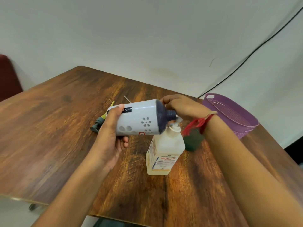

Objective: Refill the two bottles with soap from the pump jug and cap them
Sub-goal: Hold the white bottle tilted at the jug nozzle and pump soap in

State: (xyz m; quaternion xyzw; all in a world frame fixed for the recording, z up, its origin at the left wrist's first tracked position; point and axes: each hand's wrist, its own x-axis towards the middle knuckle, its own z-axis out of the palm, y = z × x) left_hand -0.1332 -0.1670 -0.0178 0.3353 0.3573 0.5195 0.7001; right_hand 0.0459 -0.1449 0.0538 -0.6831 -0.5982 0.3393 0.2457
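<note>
My left hand [111, 133] grips a white bottle [141, 118] with a dark blue shoulder and flower cut-outs, tipped on its side with its open neck at the nozzle of the pump jug [165, 151]. The jug is translucent, holds yellowish soap and stands upright on the wooden table [65, 128]. My right hand [182, 107] rests curled over the jug's white pump head [176, 124], mostly hiding it. A dark green bottle [193, 141] stands behind the jug, partly hidden by my right wrist. A grey pump cap [98, 123] with a yellow-green tube lies behind the white bottle.
A purple plastic basket [232, 115] sits at the table's far right corner. A black cable [246, 58] runs down the white wall behind it. A dark red chair back [8, 77] shows at the far left. A red thread is tied round my right wrist.
</note>
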